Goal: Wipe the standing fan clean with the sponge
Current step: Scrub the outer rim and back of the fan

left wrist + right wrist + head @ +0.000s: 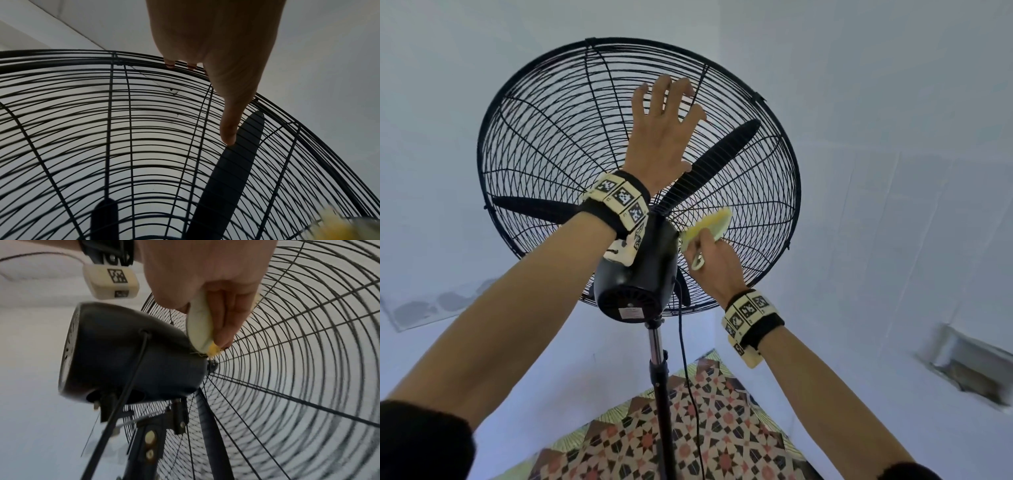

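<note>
Fan [571, 137]: black standing fan, fills the middle of the head view, seen from behind, wire cage tilted up toward pale walls
Motor housing [635, 270]: round black lump at frame centre, sits on a chrome-and-black pole [659, 370], cord [683, 342] dangling just right of it
Left hand [662, 137]: flat on the rear grille, upper centre, fingers spread and straight, fingertips [169, 65] touching wires close under the rim in the left wrist view
Right hand [714, 263]: just right of the housing, fingers curled tight round the sponge
Sponge [710, 224]: yellow and pale, squeezed, pressed on the grille right where it meets the housing; corner [213, 350] touching that joint in the right wrist view
Blades [717, 159]: dark, inside the cage
Floor [722, 428]: patterned tiles, bottom centre
</note>
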### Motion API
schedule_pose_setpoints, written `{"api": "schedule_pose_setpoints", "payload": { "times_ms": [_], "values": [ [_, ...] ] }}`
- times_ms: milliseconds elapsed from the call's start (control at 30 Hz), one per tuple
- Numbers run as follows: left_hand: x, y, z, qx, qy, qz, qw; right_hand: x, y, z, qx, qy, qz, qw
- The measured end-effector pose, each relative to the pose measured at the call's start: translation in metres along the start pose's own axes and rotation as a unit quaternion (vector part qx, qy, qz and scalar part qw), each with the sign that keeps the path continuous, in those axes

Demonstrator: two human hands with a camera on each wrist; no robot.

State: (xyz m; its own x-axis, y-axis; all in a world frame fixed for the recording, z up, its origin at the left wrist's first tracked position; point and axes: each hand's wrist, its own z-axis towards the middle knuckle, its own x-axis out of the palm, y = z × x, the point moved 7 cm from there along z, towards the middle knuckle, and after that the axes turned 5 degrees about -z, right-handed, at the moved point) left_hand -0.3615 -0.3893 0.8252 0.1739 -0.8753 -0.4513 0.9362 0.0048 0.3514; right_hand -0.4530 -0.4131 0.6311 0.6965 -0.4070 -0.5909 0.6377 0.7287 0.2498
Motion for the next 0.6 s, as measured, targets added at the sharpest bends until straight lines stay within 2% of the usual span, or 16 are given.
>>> {"api": "schedule_pose_setpoints", "payload": {
  "times_ms": [100,200,267,333,467,533,600],
  "values": [
    [-0.001,-0.004,0.001,0.0,-0.001,-0.001,1.0,-0.003,-0.007,-0.003,0.015,0.002,0.024,1.0],
    [-0.002,-0.006,0.0,0.008,-0.011,0.001,1.0,-0.019,0.002,0.007,-0.021,-0.056,0.048,0.997],
    [-0.003,-0.006,-0.002,0.009,-0.017,0.003,1.0,-0.026,0.007,0.01,-0.046,-0.067,0.041,0.996],
    [-0.003,-0.005,-0.002,0.007,-0.016,0.002,1.0,-0.026,-0.001,0.009,-0.036,-0.056,0.036,0.997],
    [-0.002,-0.004,0.0,0.001,-0.01,0.0,1.0,-0.012,-0.023,-0.002,0.048,0.018,-0.023,0.998],
    [-0.002,-0.005,0.001,-0.002,-0.014,-0.002,1.0,-0.017,-0.022,-0.001,0.063,0.014,0.002,0.998],
    [-0.003,-0.005,0.0,0.0,-0.015,-0.005,1.0,-0.029,-0.011,0.007,0.024,-0.024,0.041,0.999]
  ]
}}
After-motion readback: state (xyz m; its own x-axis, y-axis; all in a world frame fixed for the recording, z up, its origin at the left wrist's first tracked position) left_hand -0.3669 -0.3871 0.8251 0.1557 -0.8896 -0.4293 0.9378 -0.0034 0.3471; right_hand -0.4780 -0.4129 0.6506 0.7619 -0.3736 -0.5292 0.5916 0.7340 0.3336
